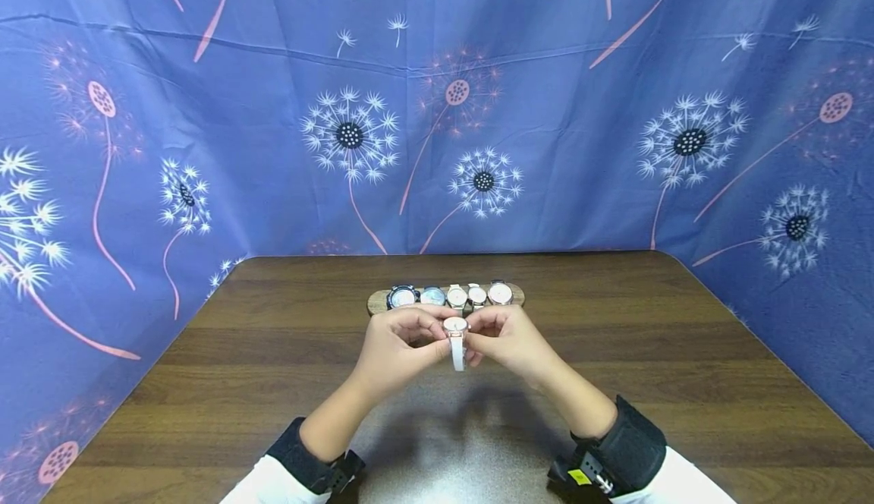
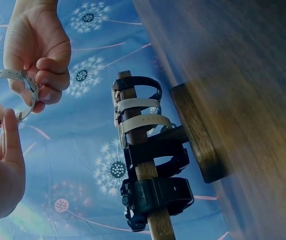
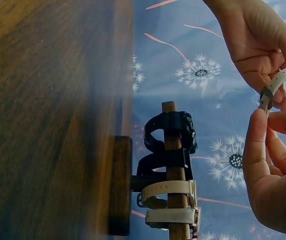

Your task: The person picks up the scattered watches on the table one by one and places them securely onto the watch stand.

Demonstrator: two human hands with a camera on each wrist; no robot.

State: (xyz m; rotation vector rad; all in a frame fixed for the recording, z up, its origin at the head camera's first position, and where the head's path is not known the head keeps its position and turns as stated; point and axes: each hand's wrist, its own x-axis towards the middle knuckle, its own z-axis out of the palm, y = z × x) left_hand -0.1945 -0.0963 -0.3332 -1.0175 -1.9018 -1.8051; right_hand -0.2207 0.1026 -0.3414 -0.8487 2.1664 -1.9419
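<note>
In the head view my left hand [image 1: 398, 343] and right hand [image 1: 514, 341] meet over the middle of the table, both pinching a wristwatch [image 1: 455, 326]. It has a round pale dial, a rose-gold rim and a white strap [image 1: 458, 355] hanging below the dial. From the left wrist, the strap [image 2: 5, 74] shows as a loop, with fingers of the right hand [image 2: 40, 45] at its buckle. The left hand [image 2: 5, 172] touches the case side. In the right wrist view the right hand's fingertips [image 3: 257, 120] pinch the strap by its dark buckle [image 3: 266, 97].
Just behind the hands stands a wooden watch stand [image 1: 377, 304] bearing several watches with dark, white and beige straps. Its bar rises on a post above a flat wooden base [image 2: 199, 137]. A blue dandelion-print cloth [image 1: 567, 147] hangs behind the brown wooden table [image 1: 239, 352].
</note>
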